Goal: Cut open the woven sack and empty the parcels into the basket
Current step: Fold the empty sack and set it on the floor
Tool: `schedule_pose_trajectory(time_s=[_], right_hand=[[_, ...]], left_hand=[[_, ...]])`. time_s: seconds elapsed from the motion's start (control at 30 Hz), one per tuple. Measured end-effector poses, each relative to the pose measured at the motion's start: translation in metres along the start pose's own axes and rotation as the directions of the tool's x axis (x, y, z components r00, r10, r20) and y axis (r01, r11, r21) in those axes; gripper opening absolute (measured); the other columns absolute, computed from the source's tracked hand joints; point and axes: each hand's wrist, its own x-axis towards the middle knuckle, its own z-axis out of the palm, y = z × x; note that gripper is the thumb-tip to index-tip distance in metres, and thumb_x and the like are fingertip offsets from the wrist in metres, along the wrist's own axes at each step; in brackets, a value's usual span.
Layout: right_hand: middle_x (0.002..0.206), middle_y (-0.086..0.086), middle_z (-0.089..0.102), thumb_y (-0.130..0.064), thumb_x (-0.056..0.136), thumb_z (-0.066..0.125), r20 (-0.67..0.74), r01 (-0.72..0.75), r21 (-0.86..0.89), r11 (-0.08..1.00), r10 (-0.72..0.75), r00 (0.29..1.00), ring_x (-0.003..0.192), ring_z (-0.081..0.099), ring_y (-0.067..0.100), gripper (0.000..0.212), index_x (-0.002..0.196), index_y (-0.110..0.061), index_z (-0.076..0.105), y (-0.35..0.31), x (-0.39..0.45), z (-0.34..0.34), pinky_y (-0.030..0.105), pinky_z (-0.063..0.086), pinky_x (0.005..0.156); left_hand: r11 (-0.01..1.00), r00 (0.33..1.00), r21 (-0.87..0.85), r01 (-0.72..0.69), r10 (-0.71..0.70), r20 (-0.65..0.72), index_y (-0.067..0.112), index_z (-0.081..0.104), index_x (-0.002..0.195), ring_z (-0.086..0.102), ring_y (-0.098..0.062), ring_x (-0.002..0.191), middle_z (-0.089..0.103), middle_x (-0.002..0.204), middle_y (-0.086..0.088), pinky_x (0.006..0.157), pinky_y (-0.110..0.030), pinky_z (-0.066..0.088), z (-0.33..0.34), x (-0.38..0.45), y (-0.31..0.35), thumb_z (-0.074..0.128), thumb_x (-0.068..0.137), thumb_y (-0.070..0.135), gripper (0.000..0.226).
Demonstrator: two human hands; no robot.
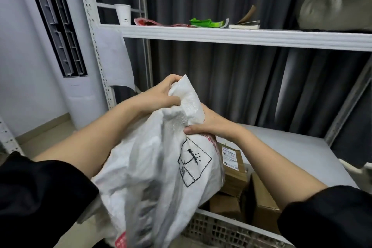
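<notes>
A white woven sack (pixel 157 169) with a black printed diamond mark hangs upended in front of me, over the grey perforated basket (pixel 225 227). My left hand (pixel 161 94) grips the sack's upper end, fingers curled round the bunched fabric. My right hand (pixel 211 122) grips the sack just below that, thumb pressed on the near face. Several brown cardboard parcels (pixel 233 171) lie in the basket to the right of the sack; one carries a white label. No cutting tool is in view.
A white metal shelf rack (pixel 241 36) stands ahead, holding a paper cup (pixel 123 14), red and green wrappers, a notebook and a grey bundle (pixel 338 0). A lower shelf board (pixel 291 147) lies behind the basket. Dark curtains hang behind; a tall air conditioner (pixel 60 46) stands left.
</notes>
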Motion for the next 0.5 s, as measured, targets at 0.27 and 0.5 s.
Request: schedule_pose_trajectory(time_s=[0.27, 0.5], right_hand=[[0.083, -0.012, 0.066, -0.014, 0.076, 0.074, -0.381, -0.22, 0.068, 0.973, 0.23, 0.896, 0.082, 0.06, 0.009, 0.017, 0.088, -0.021, 0.066, 0.025, -0.003, 0.014, 0.013, 0.047, 0.061], [0.106, 0.004, 0.066, -0.041, 0.07, 0.068, -0.77, -0.495, 0.13, 0.859, 0.403, 0.496, 0.098, 0.06, 0.03, 0.048, 0.111, -0.016, 0.061, 0.031, 0.003, -0.002, 0.035, 0.049, 0.081]], left_hand=[[0.995, 0.989, -0.036, 0.092, -0.095, -0.117, 0.02, 0.042, 0.126, 0.059, -0.011, 0.08, 0.064, 0.095, 0.0, 0.075, -0.031, 0.05, -0.002, 0.008, 0.006, 0.057, 0.091, 0.021, 0.039], [0.596, 0.602, 0.55, -0.585, 0.774, -0.198, 0.008, 0.065, 0.105, 0.062, -0.011, 0.096, 0.067, 0.104, -0.001, 0.093, -0.02, 0.044, 0.022, -0.047, 0.065, 0.047, 0.092, 0.022, 0.026]])
